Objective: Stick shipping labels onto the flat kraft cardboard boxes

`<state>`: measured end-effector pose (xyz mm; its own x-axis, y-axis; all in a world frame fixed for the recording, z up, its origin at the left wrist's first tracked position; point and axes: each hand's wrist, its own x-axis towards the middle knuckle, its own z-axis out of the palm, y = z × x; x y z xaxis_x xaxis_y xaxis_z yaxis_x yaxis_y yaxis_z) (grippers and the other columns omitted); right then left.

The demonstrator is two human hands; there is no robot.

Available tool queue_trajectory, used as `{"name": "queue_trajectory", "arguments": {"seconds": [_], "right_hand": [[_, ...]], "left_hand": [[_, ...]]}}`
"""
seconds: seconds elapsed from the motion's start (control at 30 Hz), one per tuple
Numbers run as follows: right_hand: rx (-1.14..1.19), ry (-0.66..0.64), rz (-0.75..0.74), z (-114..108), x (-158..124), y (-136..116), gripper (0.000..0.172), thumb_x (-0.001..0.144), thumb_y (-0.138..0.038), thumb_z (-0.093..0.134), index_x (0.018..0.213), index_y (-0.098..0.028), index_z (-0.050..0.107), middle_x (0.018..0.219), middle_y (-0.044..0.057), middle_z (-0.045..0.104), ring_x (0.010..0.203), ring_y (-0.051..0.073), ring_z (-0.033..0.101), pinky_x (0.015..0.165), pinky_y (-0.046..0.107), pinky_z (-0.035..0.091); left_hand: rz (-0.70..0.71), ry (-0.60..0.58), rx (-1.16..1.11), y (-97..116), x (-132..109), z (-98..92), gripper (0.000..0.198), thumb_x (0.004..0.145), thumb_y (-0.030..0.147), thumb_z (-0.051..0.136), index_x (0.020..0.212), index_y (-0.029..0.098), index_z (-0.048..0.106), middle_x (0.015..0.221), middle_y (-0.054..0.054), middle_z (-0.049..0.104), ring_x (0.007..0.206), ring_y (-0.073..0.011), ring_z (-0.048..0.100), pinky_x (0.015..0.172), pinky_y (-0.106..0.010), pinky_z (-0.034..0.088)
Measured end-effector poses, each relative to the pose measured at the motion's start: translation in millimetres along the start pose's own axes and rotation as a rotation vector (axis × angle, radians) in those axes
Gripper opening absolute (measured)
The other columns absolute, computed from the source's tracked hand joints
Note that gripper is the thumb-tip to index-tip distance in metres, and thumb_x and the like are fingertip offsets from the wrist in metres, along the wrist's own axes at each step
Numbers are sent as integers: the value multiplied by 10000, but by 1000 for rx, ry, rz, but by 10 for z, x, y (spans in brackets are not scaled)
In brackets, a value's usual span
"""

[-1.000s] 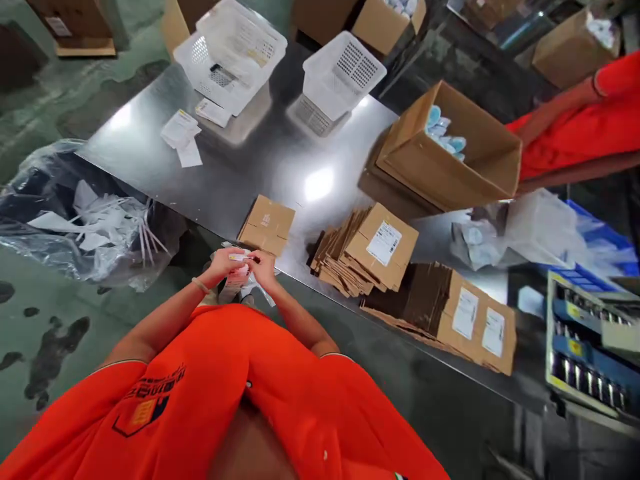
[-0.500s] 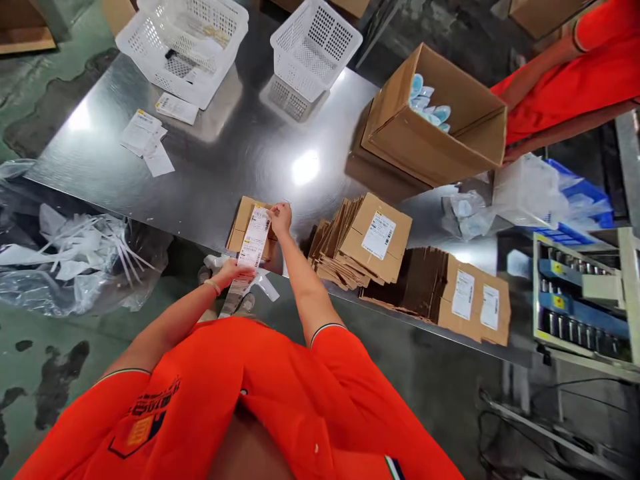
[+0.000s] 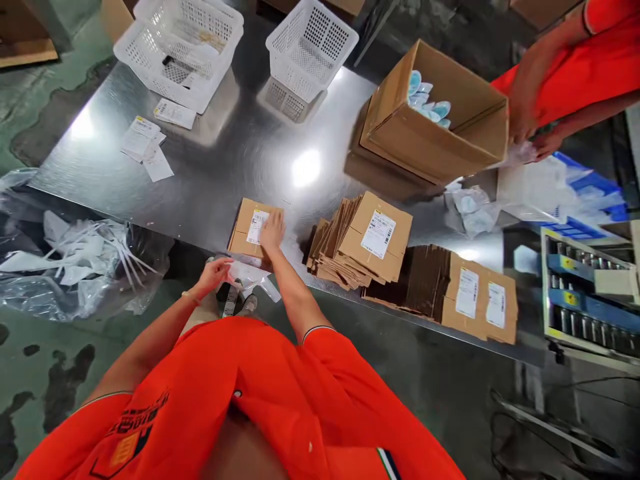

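Observation:
My right hand (image 3: 273, 232) lies flat, fingers stretched, on a folded cardboard box (image 3: 245, 218) at the table's front edge. Beside its fingers, a white printed shipping label (image 3: 257, 227) sits on the cardboard. Just off the edge, my left hand (image 3: 215, 277) has its fingers pinched together at a strip of labels (image 3: 231, 301) that hangs below it; the grip itself is partly hidden. Whitish film-like strips (image 3: 270, 289) hang at the edge between my hands. To the right leans a stack of flat cardboard boxes (image 3: 373, 237), the front one labelled.
More labelled cardboard (image 3: 455, 293) stands farther right. Two white baskets (image 3: 313, 50) and loose label slips (image 3: 145, 143) are at the back. A large open carton (image 3: 415, 143) holds pale blue items. A co-worker's hands (image 3: 533, 137) are beside it. A plastic bag of scraps (image 3: 80, 260) is left.
The label held between both hands now lies on the cardboard box. My right hand has flattened onto the box; my left has drawn left and down. The co-worker's hands have moved beside the carton.

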<state>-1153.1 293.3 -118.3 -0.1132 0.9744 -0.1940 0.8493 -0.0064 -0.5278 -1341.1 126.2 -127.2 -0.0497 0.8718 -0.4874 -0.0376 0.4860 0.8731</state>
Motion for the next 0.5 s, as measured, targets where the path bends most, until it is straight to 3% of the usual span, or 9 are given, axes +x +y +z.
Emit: {"name": "queue_trajectory", "arguments": {"seconds": [0.1, 0.17, 0.27, 0.37, 0.43, 0.5], "right_hand": [[47, 203, 350, -181, -63, 262, 596, 1059, -177, 413, 1641, -53, 448, 1753, 303, 371, 1657, 381, 317, 1322, 605, 268], [116, 219, 443, -237, -162, 367, 507, 1047, -184, 442, 1533, -100, 559, 1631, 297, 508, 1555, 385, 448, 1263, 593, 357], [239, 219, 431, -177, -333, 300, 357, 1019, -200, 506, 1339, -176, 662, 1453, 227, 630, 1417, 358, 542, 1200, 555, 436], [260, 303, 378, -223, -422, 111, 326, 1035, -229, 510, 1326, -190, 652, 1357, 201, 669, 1312, 349, 602, 1120, 501, 499], [239, 299, 297, -495, -450, 91, 355, 1070, -283, 491, 1380, -178, 626, 1280, 191, 703, 1223, 352, 656, 1063, 469, 527], [208, 374, 189, -996, -518, 250, 412, 1098, -342, 458, 1452, -176, 590, 1275, 180, 715, 1201, 347, 677, 1050, 460, 535]], "left_hand": [[-2, 108, 78, 275, 227, 99, 360, 717, 232, 801, 1077, 222, 804, 597, 47, 633, 638, -199, 643, 678, -271, 519], [-10, 199, 100, 416, 361, 186, 422, 690, 136, 770, 1100, 229, 798, 729, 3, 725, 802, -240, 713, 809, -301, 555], [-12, 227, 77, 516, 455, 267, 376, 659, 82, 757, 1002, 230, 796, 927, -66, 803, 1046, -297, 740, 987, -359, 566], [74, 166, 11, 534, 402, 258, 340, 661, 108, 778, 980, 222, 805, 1030, -78, 820, 1162, -302, 726, 1063, -369, 561], [120, 95, 4, 552, 310, 222, 352, 686, 169, 793, 1035, 204, 820, 975, -65, 812, 1081, -284, 740, 990, -350, 588], [132, 22, 5, 595, 199, 191, 359, 724, 267, 795, 1070, 175, 831, 831, -45, 770, 877, -247, 730, 828, -318, 597]]}}
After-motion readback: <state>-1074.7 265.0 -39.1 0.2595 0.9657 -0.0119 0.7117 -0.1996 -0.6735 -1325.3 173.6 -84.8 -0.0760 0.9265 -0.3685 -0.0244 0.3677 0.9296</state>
